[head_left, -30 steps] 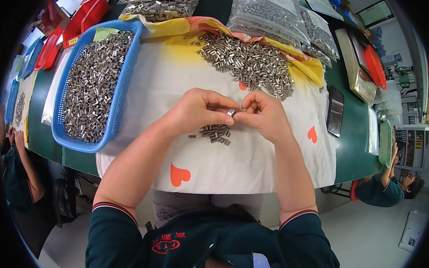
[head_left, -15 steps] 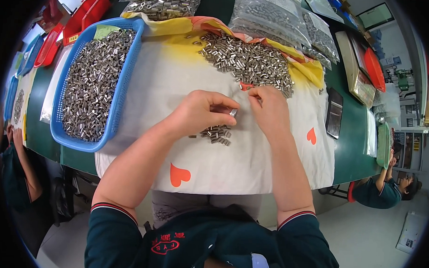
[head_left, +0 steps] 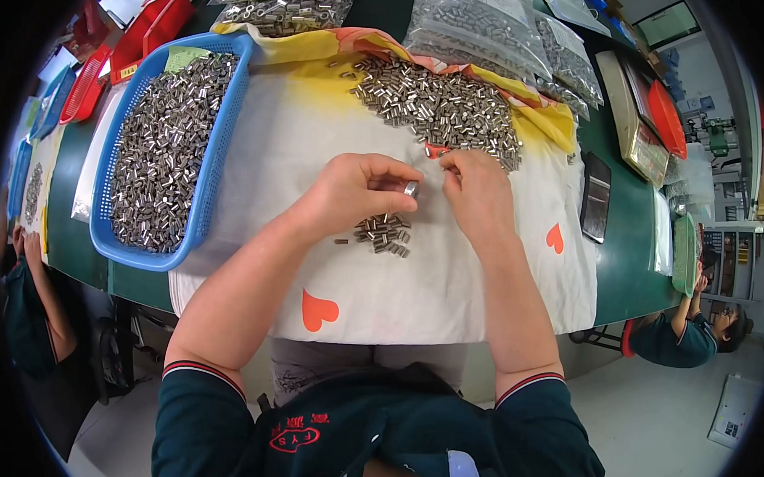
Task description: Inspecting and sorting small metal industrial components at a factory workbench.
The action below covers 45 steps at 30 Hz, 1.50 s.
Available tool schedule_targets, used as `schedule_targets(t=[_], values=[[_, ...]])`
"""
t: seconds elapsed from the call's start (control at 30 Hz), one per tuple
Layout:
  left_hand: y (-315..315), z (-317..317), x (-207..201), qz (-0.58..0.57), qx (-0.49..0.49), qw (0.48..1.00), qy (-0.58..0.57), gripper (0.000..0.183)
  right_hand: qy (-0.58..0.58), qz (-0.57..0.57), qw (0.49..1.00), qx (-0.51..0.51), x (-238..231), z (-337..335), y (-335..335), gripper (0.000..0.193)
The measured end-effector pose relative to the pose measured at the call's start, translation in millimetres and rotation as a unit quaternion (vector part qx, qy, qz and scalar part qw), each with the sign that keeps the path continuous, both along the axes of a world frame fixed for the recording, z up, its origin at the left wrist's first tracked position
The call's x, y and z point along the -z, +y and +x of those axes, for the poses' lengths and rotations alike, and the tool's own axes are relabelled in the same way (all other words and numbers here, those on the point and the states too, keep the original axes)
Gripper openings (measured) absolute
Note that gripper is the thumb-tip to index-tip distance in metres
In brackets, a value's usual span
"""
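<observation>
My left hand (head_left: 358, 190) pinches a shiny metal cylinder (head_left: 411, 189) between thumb and fingertips, above the cloth. Just below its fingers lies a small heap of short metal cylinders (head_left: 384, 233). My right hand (head_left: 479, 191) is closed, thumb against forefinger, at the near edge of the large pile of metal cylinders (head_left: 437, 106); whatever its fingertips hold is hidden. A red patch of the cloth shows beside those fingertips. Both hands work over a white cloth (head_left: 422, 299) with red hearts and a yellow border.
A blue basket (head_left: 207, 182) full of similar cylinders stands at the left. Plastic bags of metal parts (head_left: 482, 32) line the far side. A dark phone (head_left: 596, 200) lies at the right on the green table (head_left: 625, 272). Other people sit at both sides.
My left hand has shifted very slightly left with the metal cylinder still in its fingers. My right hand stays almost in place by the large pile.
</observation>
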State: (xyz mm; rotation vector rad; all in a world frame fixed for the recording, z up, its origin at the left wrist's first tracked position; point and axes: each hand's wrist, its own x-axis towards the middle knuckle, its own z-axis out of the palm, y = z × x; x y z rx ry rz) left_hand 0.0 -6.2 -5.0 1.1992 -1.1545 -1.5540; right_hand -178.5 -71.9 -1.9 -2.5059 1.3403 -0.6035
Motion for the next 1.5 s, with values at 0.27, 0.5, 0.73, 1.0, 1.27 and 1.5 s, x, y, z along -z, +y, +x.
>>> schedule_targets(t=[0.27, 0.5, 0.73, 1.0, 1.27, 1.5], values=[[-1.3, 1.9, 0.7, -0.011, -0.029, 0.997, 0.065, 0.033, -0.349, 0.322, 0.874, -0.105, -14.0, 2.1, 17.9, 0.010], [-0.6, 1.5, -0.2, -0.004, -0.012, 0.997, 0.079, 0.032, -0.289, 0.294, 0.907, -0.083, -23.7, 4.4, 24.2, 0.011], [1.6, -0.9, -2.3, -0.018, -0.033, 0.999, 0.027, 0.031, -0.232, 0.214, 0.945, -0.086, -24.4, 7.9, 25.5, 0.013], [1.8, 2.1, -2.8, 0.005, 0.035, 0.997, 0.063, 0.030, -0.263, 0.376, 0.886, -0.066, -18.5, -8.1, 3.5, 0.012], [-0.6, 0.2, 5.2, -0.014, 0.005, 0.999, 0.036, 0.030, 0.040, -0.047, 0.998, -0.028, 0.4, 21.6, -18.2, 0.011], [-1.2, 4.2, 0.7, 0.008, -0.054, 0.990, 0.126, 0.035, -0.120, 0.125, 0.985, -0.005, -22.4, 16.8, 9.8, 0.005]])
